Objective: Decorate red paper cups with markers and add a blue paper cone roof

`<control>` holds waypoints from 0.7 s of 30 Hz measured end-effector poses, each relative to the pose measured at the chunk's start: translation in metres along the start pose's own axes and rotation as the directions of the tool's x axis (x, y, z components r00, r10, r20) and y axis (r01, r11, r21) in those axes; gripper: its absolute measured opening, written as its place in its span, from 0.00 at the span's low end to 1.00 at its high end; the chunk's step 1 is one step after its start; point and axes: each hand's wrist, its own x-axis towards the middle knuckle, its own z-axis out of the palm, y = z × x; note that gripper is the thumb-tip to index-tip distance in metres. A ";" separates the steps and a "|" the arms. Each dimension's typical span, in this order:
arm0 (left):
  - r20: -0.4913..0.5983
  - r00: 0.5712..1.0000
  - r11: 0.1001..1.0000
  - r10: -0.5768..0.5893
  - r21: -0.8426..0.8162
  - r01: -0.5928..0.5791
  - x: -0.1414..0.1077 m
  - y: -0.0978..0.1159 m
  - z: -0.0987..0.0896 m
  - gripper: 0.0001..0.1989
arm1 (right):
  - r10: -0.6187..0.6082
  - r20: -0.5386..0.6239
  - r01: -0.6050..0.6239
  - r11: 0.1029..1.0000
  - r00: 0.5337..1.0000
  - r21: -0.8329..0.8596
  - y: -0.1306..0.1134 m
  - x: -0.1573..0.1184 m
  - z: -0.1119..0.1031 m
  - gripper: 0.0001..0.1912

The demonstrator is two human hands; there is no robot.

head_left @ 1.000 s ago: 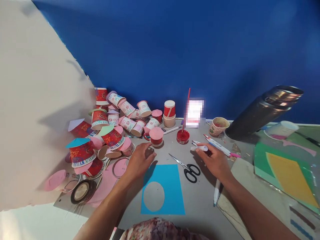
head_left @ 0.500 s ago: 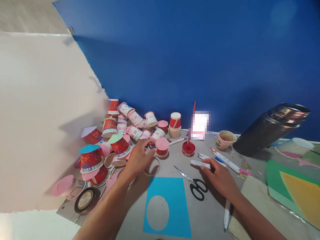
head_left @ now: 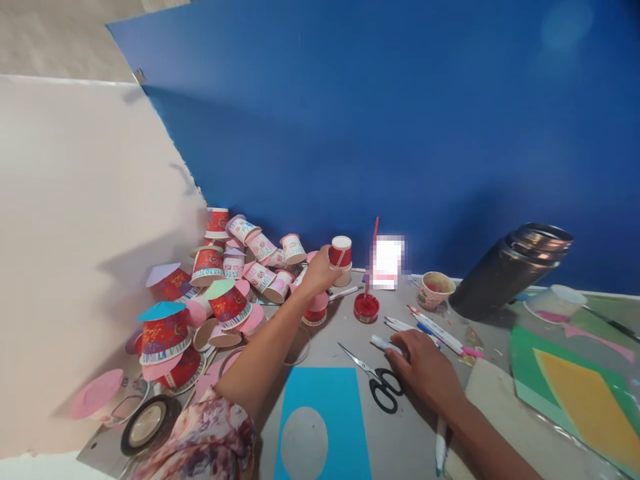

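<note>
My left hand [head_left: 320,275] reaches to the back, its thumb and fingers closed about the left side of a red paper cup [head_left: 341,252]. That cup stands upside down on a pale cup [head_left: 341,275]; some fingertips are hidden. Low over the table, my right hand [head_left: 423,363] has its fingers curled around a small white tube [head_left: 384,344], whose end pokes out to the left. Just left of that hand lie black-handled scissors [head_left: 375,377]. Below my left forearm is a red cup with a pink paper disc [head_left: 316,307].
Many decorated paper cups [head_left: 233,303] are heaped at left, beside a tape roll [head_left: 150,427]. Blue paper with a round hole [head_left: 345,427] lies in front. Behind stand a red paint jar [head_left: 367,308], a patterned cup [head_left: 435,291], markers [head_left: 445,330] and a black flask [head_left: 505,273].
My left hand has moved forward and right from beside the pink-topped cup to the stacked cups. My right hand has lowered slightly with the white tube. The view has shifted a little.
</note>
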 end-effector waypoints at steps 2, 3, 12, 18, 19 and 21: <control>-0.001 1.000 1.000 -0.005 -0.015 0.005 0.002 -0.001 0.003 0.31 | 0.004 -0.034 -0.003 0.999 0.999 0.034 0.000 -0.001 -0.001 0.13; -0.005 1.000 1.000 -0.011 -0.022 0.011 0.002 -0.002 0.004 0.32 | 0.020 -0.042 -0.017 0.998 0.999 0.063 0.000 -0.001 -0.004 0.14; 0.006 1.000 0.995 -0.022 -0.092 0.023 0.012 -0.025 0.009 0.32 | -0.064 0.066 0.065 0.998 0.996 -0.023 -0.047 0.046 -0.076 0.14; 0.048 0.998 0.996 -0.047 -0.067 0.051 0.007 -0.026 0.000 0.20 | -0.133 0.026 0.135 0.967 0.991 -0.217 -0.098 0.139 -0.084 0.16; 0.073 0.996 0.997 -0.056 -0.050 0.060 0.005 -0.028 -0.002 0.20 | -0.146 0.021 0.146 0.957 0.989 -0.252 -0.104 0.152 -0.081 0.17; 0.140 0.988 0.997 -0.072 -0.008 0.074 0.004 -0.031 -0.007 0.20 | -0.170 0.028 0.170 0.935 0.985 -0.312 -0.115 0.174 -0.075 0.19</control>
